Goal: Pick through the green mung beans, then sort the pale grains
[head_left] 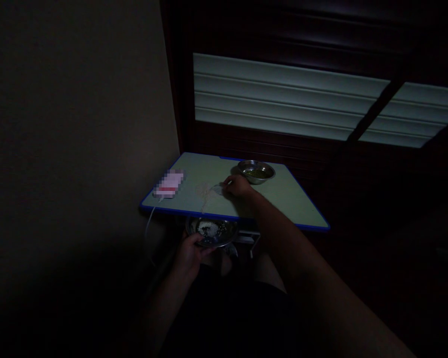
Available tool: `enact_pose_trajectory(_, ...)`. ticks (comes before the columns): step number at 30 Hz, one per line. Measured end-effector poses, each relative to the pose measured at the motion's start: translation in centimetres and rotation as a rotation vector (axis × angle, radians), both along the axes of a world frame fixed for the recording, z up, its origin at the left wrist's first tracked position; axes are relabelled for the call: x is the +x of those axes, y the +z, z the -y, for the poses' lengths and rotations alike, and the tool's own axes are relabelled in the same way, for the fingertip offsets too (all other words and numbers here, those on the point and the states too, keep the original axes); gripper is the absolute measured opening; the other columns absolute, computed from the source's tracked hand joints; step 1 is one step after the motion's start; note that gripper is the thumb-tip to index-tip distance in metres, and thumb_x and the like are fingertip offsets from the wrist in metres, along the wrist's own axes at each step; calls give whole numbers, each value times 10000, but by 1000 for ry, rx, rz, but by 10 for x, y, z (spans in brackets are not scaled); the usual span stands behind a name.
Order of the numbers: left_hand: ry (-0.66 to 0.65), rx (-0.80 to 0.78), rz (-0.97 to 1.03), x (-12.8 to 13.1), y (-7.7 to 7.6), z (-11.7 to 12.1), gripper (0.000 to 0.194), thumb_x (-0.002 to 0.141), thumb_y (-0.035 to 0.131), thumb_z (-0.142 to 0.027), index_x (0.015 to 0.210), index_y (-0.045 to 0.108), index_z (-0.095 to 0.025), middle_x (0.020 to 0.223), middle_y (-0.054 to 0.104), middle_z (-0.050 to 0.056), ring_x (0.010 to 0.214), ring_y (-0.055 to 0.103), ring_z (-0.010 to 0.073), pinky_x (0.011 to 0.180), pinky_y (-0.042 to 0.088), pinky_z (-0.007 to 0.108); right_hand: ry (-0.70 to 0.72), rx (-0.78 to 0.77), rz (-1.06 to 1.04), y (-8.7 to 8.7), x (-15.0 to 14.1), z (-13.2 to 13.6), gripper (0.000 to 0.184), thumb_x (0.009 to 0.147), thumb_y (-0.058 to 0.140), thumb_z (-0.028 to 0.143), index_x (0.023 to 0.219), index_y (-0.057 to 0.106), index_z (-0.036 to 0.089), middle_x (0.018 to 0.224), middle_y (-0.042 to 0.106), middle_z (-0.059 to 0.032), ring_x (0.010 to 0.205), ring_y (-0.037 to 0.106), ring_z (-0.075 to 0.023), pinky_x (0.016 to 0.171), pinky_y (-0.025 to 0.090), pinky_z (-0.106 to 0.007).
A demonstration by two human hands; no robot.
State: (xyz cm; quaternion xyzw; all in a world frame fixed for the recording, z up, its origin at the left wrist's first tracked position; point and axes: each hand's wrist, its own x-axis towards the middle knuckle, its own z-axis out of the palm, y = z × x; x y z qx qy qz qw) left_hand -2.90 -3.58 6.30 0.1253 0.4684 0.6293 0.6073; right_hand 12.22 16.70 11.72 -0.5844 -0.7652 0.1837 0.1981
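Observation:
Just below the table's front edge, my left hand (189, 251) grips the rim of a metal bowl (224, 237). White grains that look like rice (208, 228) lie in this bowl. Over the tabletop, my right hand (238, 186) is closed on a small pale, see-through piece (218, 188), whose kind is too dim to make out. Its end lies at a scattered patch of pale grains (204, 191), which trails toward the front edge above the held bowl. Behind my right hand stands a second metal bowl (257, 171) with something green-yellow inside.
The small pale table (291, 201) has a blue rim and stands by a wall (97, 99) and a dark slatted door (276, 94). At its left lies a blurred pink-white item (169, 184), with a white cable (148, 226) hanging off the edge. The room is dim.

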Motion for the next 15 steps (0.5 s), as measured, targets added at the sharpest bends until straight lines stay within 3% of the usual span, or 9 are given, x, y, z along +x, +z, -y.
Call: enact_pose_trajectory(15,-25,17,-9,-1,-2,0,479,600,551,-46,1046,574,-220,869,683,41,696,678,220,656,584,500,48,20,-90,-1,2,33,208,714,707,153,921,718,162,790,723,-59,673,647,-139,654,478,-223)
